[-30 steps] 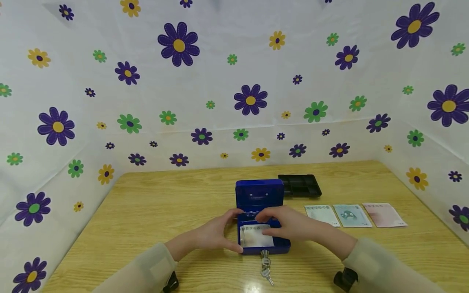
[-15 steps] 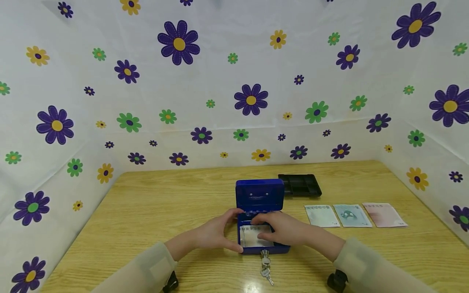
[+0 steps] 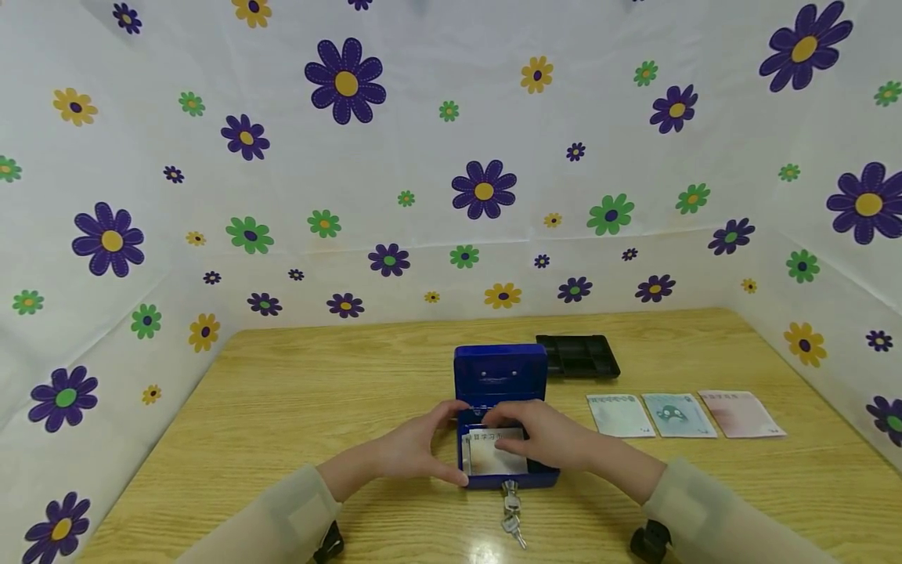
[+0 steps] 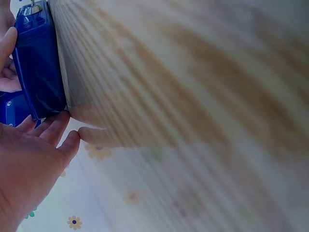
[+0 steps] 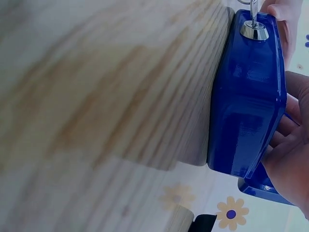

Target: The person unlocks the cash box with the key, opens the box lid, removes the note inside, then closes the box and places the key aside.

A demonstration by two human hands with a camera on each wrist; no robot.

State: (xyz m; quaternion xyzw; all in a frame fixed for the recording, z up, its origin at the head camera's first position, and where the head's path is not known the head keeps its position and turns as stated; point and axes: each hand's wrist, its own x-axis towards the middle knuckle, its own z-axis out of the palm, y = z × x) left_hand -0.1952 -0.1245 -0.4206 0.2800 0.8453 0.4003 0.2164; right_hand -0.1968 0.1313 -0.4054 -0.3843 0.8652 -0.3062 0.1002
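On the wooden table stands an open blue cash box (image 3: pixel 500 374), its lid raised at the back. Its compartment holds a stack of pale play banknotes (image 3: pixel 486 462). My left hand (image 3: pixel 409 450) holds the box's left side, thumb at the front corner and fingers near the back. The right hand (image 3: pixel 553 435) reaches over the box's right side and pinches the upper part of the top banknote, thumb on its face; the other fingertips are partly hidden. In the right wrist view, the right hand (image 5: pixel 292 150) bends over the rim beside the silver lock (image 5: pixel 254 31).
Keys (image 3: pixel 512 521) hang from the lock over the table's front part. Behind the box lies a black compartment tray (image 3: pixel 579 358). To the right, a pale green banknote (image 3: pixel 620 416), a teal one (image 3: pixel 678 416) and a pink one (image 3: pixel 741 413) lie in a row.
The right hand has shifted slightly left over the box. The top banknote's upper edge now sits a little higher and its printing shows more clearly. The left hand has stayed in place.
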